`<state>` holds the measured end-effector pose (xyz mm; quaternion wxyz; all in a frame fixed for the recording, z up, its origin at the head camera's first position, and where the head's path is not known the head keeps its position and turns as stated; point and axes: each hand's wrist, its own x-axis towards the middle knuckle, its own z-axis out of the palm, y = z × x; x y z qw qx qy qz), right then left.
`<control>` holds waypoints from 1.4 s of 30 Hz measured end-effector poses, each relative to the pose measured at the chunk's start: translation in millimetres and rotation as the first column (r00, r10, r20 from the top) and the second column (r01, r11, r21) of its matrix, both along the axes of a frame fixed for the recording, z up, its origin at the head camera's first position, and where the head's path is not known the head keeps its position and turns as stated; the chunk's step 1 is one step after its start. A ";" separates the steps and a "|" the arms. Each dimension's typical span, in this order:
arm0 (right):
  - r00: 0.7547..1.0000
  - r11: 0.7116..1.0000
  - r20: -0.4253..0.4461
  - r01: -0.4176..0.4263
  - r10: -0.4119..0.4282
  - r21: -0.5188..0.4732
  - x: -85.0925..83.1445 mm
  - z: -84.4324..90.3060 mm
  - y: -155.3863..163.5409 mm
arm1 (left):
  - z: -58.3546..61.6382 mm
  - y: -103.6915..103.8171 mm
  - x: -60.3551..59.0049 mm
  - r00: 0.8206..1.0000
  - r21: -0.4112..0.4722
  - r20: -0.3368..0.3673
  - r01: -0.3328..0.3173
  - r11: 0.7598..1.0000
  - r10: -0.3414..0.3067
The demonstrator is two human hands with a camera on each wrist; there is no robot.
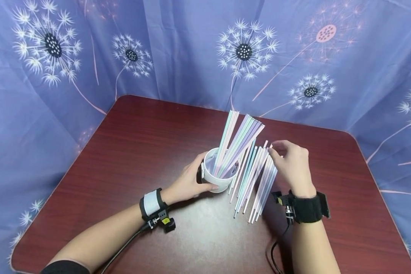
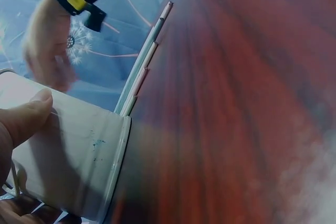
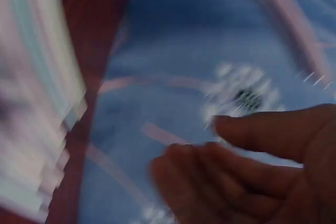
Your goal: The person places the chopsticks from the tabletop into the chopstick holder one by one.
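My left hand (image 1: 190, 180) grips a white cup (image 1: 219, 186) from its left side, with the thumb along the near wall. The cup holds a bunch of thin pastel sticks (image 1: 241, 142) in mint, pink and lilac, leaning to the far right. Beside the cup, more pastel sticks (image 1: 251, 179) lie roughly side by side on the table. Over the far right ends of those sticks hovers my right hand (image 1: 292, 161). In the right wrist view this hand (image 3: 247, 166) has bent fingers and the thumb apart from them, with nothing between.
The dark red wooden table (image 1: 140, 137) has rounded corners. Behind it hangs a blue curtain (image 1: 191, 57) with dandelion prints. Each wrist wears a strapped camera; a cable (image 1: 275, 251) runs from the right strap across the table.
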<state>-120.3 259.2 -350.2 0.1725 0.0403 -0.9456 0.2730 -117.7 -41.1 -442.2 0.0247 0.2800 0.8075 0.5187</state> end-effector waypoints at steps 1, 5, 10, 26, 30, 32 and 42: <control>0.998 0.999 0.059 0.024 -0.026 0.044 -2.0 -3.3 6.4 | 0.2 0.2 -0.5 1.000 0.006 0.002 -0.001 1.000 0.001; 0.952 0.982 0.281 0.069 -0.118 0.177 -12.7 -21.4 25.5 | 0.4 0.3 -1.6 1.000 0.010 0.002 -0.004 1.000 0.004; 0.846 0.976 0.504 0.083 -0.177 0.203 -19.3 -39.1 36.9 | -0.3 0.5 -1.0 1.000 0.002 0.020 0.004 1.000 -0.004; 0.747 0.996 0.659 0.083 -0.086 0.037 -22.5 -41.4 53.9 | -1.1 3.7 -0.3 1.000 0.003 0.003 0.005 1.000 -0.005; 0.732 0.991 0.679 0.125 -0.055 -0.055 -23.4 -45.1 57.9 | -1.7 3.7 -0.2 1.000 0.001 -0.001 0.003 1.000 -0.003; 0.721 0.981 0.692 0.150 -0.025 -0.121 -24.0 -48.7 61.3 | -1.6 3.6 -0.5 1.000 -0.003 -0.001 0.003 1.000 -0.003; 0.693 0.961 0.721 0.191 0.011 -0.198 -27.0 -55.9 65.0 | -2.7 3.9 -1.2 1.000 -0.009 0.015 0.004 1.000 -0.004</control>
